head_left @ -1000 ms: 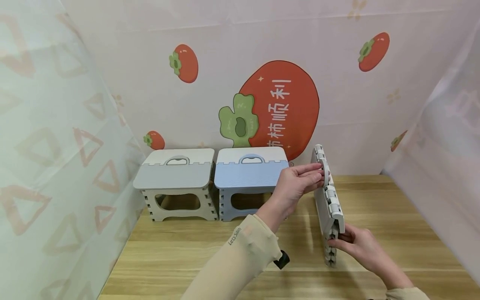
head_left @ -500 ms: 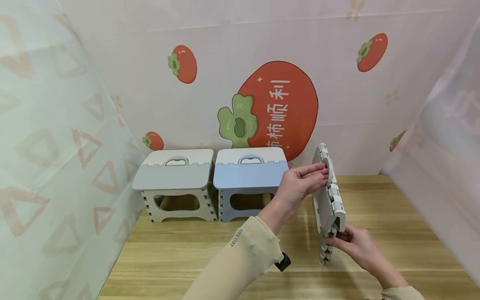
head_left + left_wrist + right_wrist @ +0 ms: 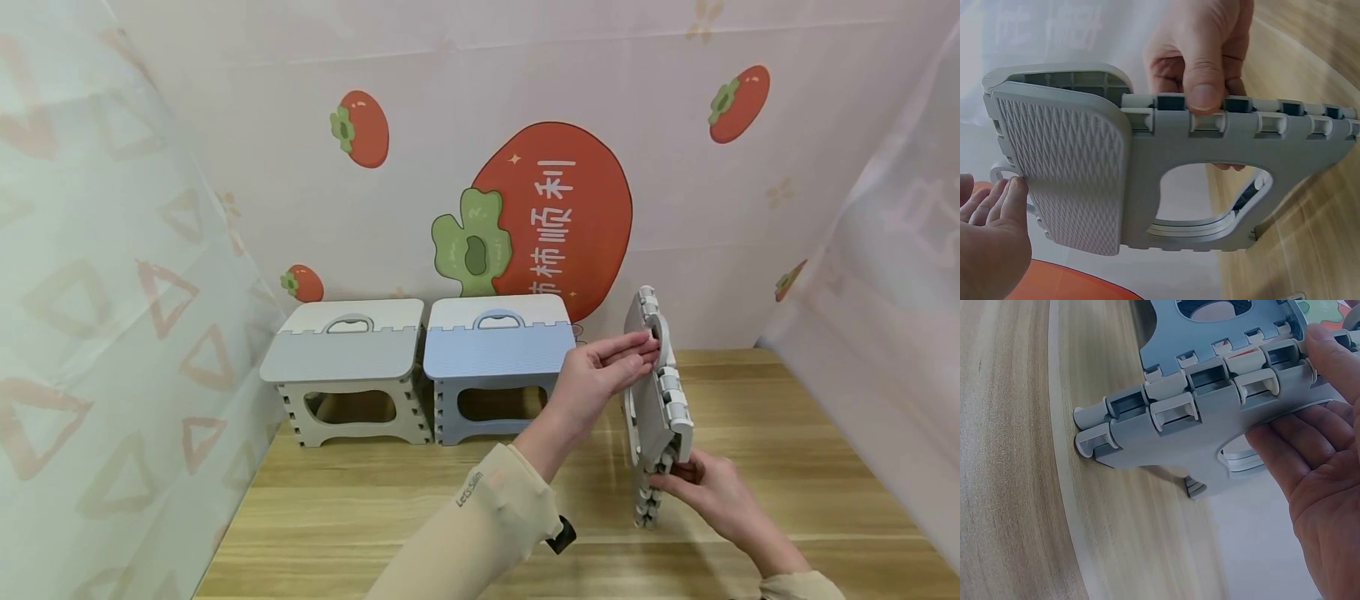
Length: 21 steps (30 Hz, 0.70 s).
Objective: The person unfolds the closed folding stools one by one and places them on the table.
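Observation:
A grey folding step stool (image 3: 651, 412) stands on edge, folded flat, at the right of the table. My left hand (image 3: 596, 379) reaches to its carry handle (image 3: 664, 342), straight fingertips at the handle's opening. Lower on the near side, my right hand (image 3: 716, 493) grips the folded legs. In the right wrist view its thumb lies along the hinged edge (image 3: 1175, 409) and its fingers reach to the leg cutout. The left wrist view shows the textured half of the top (image 3: 1063, 162) lying folded against the legs.
A grey and white stool (image 3: 341, 358) and a blue and white stool (image 3: 498, 354) stand unfolded side by side at the back left. Behind them hangs a persimmon-print backdrop (image 3: 420, 225). The wooden tabletop (image 3: 780, 433) extends on the right.
The folded stool's lower end has shifted slightly left and its upper part slightly right. Both hands keep nearly the same places on it. The head view has turned slightly right.

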### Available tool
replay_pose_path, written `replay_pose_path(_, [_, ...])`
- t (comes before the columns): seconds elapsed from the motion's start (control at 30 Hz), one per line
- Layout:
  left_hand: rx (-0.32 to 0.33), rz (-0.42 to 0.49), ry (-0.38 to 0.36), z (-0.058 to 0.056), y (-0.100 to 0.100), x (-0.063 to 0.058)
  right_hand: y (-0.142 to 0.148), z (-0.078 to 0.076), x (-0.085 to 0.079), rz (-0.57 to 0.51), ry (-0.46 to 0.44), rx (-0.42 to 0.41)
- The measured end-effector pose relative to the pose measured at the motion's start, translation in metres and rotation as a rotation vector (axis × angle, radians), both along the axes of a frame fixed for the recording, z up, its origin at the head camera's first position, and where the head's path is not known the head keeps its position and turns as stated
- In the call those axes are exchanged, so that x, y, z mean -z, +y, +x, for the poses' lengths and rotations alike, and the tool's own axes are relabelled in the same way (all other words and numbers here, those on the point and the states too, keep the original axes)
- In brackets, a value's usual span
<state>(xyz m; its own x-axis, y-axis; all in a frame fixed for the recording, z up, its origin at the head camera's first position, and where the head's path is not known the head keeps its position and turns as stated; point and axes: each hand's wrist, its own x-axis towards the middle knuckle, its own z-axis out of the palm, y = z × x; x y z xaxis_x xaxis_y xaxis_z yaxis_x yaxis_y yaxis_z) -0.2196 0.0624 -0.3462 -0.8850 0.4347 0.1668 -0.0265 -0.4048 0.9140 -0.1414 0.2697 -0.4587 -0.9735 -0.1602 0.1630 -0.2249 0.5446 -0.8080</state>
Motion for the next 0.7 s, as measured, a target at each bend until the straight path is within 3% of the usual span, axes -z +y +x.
replay_pose_path(0.37, [-0.046, -0.179, 0.033, 0.01, -0.014, 0.03, 0.002, 0.001, 0.003, 0.013, 0.037, 0.006])
replay_pose_path(0.5, [-0.061, -0.262, 0.027, 0.014, -0.017, 0.046, 0.003, 0.001, 0.002, 0.006, 0.027, 0.0])
replay_pose_path(0.7, [-0.034, -0.371, 0.023, 0.02, -0.02, 0.072, 0.004, 0.0, 0.003, -0.002, 0.021, -0.005])
